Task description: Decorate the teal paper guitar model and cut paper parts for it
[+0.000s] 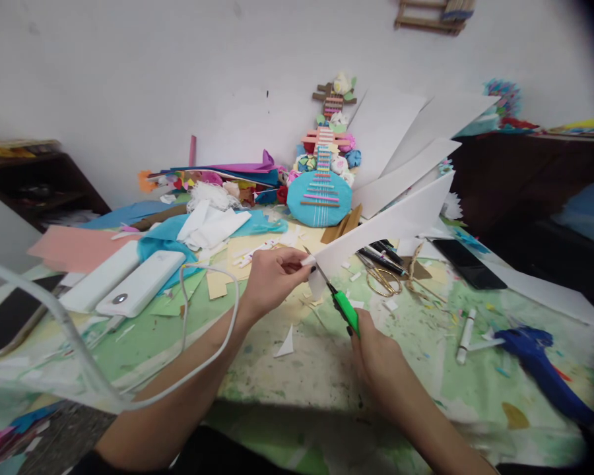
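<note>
My left hand (276,278) is closed, pinching the narrow near end of a long white sheet of stiff paper (386,227). The sheet widens as it slants up to the right, raised over the table. In my right hand (376,353) is a green utility knife (346,311), its fingers wrapped round the handle. The dark, thin blade points up and left and meets the sheet's edge just beside my left fingertips. Part of the blade is hidden by the paper. On the table below lies a small white paper triangle (286,344).
A blue paper lute-like instrument (319,198) with paper flowers leans on the wall. Gold-handled scissors (383,280), a black phone (469,262), a white marker (466,336) and a blue glue gun (537,359) lie right. A white power bank (141,284) and cable (231,316) are left.
</note>
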Demonstrator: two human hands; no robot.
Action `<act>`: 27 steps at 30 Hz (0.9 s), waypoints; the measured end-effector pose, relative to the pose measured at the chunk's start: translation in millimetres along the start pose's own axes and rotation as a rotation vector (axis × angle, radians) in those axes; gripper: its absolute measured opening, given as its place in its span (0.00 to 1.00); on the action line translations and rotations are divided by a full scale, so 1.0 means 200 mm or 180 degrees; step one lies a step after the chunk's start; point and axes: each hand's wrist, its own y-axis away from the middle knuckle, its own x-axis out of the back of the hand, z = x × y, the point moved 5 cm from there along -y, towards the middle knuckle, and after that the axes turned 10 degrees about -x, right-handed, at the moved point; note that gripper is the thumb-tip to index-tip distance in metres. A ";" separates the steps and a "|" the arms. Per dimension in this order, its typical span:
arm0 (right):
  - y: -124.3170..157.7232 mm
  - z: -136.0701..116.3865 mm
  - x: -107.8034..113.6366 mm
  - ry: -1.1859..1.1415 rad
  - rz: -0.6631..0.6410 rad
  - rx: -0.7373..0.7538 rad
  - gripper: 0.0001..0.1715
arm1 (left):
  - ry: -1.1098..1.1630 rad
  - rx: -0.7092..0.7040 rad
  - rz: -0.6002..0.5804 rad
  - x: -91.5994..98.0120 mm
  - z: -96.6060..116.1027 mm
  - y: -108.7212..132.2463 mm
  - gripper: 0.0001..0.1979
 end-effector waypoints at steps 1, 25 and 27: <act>0.00 0.00 0.01 0.0025 -0.0029 -0.0008 0.19 | -0.0007 -0.0008 -0.0004 0.00 0.00 0.00 0.08; -0.07 -0.07 0.06 0.0232 -0.0325 -0.0049 0.17 | 0.0020 -0.0066 -0.0057 -0.01 0.01 0.01 0.07; -0.07 -0.05 0.05 0.0268 -0.0269 -0.0049 0.17 | 0.0014 -0.0066 -0.0031 -0.01 0.01 0.01 0.08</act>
